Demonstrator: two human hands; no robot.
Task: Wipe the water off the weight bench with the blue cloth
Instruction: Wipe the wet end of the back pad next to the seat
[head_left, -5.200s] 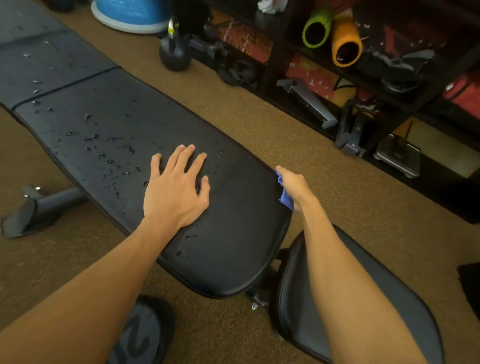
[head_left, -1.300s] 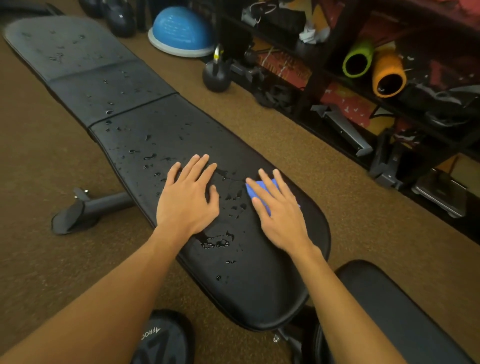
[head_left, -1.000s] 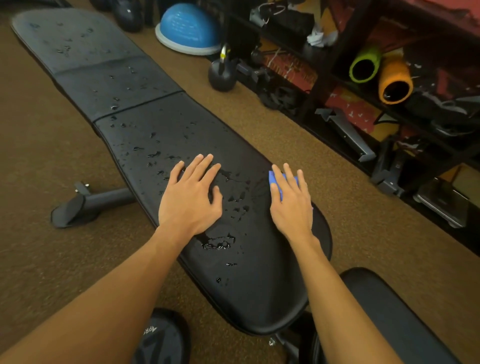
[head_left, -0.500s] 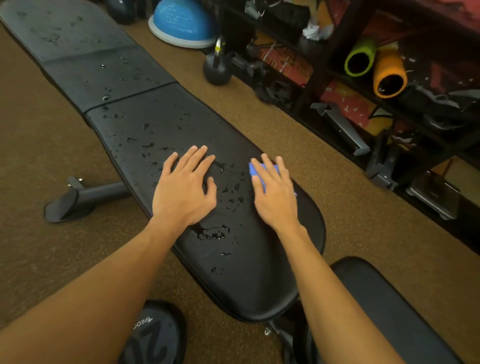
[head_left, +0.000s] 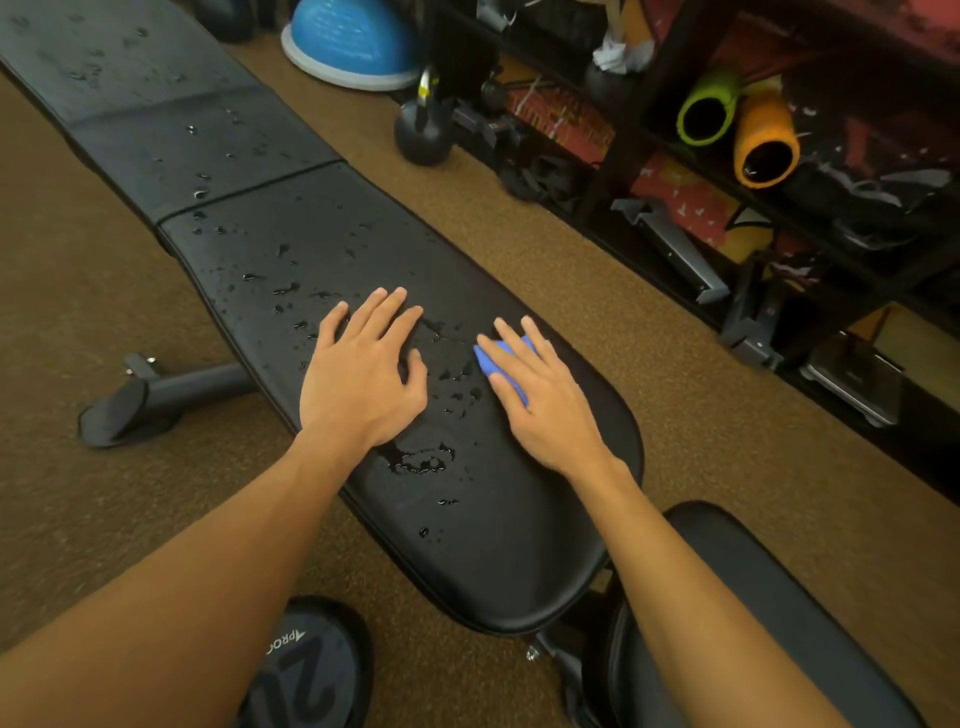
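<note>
I'm mid-wipe: my right hand (head_left: 540, 400), fingers spread flat, presses the blue cloth (head_left: 501, 358) near the weight bench (head_left: 493, 561)'s right edge, my left hand (head_left: 363, 379) splayed beside it, so next I'd sweep left through the droplets (head_left: 421, 460).

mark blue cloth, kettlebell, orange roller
blue cloth (head_left: 500, 357): head view, exposed fold between the fingers of the right hand.
kettlebell (head_left: 422, 136): head view, round black body.
orange roller (head_left: 761, 127): head view, outer orange wall.
</note>
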